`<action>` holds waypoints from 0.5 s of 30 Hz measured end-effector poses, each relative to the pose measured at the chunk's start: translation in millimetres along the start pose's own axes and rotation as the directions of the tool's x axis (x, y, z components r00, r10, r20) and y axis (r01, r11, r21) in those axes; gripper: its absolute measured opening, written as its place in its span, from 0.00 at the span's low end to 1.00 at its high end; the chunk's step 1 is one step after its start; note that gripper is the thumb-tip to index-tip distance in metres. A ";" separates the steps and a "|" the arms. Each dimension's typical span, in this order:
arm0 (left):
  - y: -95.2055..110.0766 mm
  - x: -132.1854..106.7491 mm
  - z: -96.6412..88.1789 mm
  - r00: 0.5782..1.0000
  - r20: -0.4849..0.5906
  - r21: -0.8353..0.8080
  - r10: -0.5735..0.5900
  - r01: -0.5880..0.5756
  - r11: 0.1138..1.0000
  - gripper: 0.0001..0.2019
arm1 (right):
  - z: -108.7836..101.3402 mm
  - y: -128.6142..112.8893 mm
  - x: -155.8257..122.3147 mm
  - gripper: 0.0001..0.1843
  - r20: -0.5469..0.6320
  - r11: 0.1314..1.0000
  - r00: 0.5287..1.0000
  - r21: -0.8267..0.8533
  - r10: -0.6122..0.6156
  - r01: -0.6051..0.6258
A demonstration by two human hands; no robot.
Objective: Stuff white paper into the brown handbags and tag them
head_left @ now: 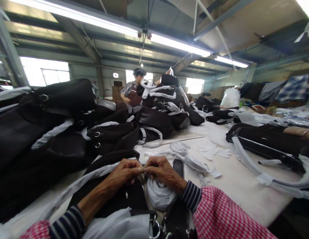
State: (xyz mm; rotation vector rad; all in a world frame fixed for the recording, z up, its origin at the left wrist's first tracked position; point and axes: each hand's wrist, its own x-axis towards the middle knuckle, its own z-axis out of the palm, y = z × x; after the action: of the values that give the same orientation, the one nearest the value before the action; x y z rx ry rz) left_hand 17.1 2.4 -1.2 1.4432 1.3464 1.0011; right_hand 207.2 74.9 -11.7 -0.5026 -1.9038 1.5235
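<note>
My left hand point(126, 171) and my right hand point(163, 171) meet fingertip to fingertip, both pinched closed. What they pinch is too small to make out. Beneath them lies a dark bag point(136, 197) with metal fittings at its near end. A handle wrapped in white paper point(88, 177) runs beside my left forearm. Just below my right hand sits a coiled strap in white wrapping point(159, 196). Crumpled white paper point(119, 224) covers part of the bag nearest me.
Dark bags point(57, 132) are heaped along the left, with another pile point(164, 99) ahead. More wrapped coils point(178, 147) and white gloves point(214, 151) lie on the pale table point(244, 199). At right is another bag point(266, 142) with someone's arm point(300, 132). A co-worker point(136, 88) stands behind the pile.
</note>
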 end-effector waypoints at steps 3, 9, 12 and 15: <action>1.6 -1.9 4.3 0.997 -0.058 0.059 0.057 -0.053 0.997 0.23 | -2.1 -0.7 3.0 0.17 -0.048 1.000 0.999 -0.023 0.001 -0.002; 29.8 -25.3 -1.1 0.968 -0.155 0.163 0.196 -0.171 0.972 0.20 | -41.0 -33.6 -29.1 0.08 -0.175 0.914 0.980 -0.406 -0.094 0.015; 58.3 -47.9 3.7 0.967 0.042 0.353 0.253 -0.251 0.901 0.12 | -60.6 -45.7 -63.8 0.15 -0.065 0.811 0.998 -0.585 -0.022 -0.020; 81.7 -65.1 15.2 0.911 0.319 0.461 0.262 -0.391 0.797 0.10 | -63.1 -43.5 -86.1 0.34 0.073 0.728 0.991 -0.685 0.108 -0.029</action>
State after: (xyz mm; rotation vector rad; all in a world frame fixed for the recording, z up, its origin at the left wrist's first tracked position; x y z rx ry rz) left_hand 48.7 -64.3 74.2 2.1967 1.2582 0.6570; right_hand 316.7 53.2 17.0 -0.8265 -2.5485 0.8372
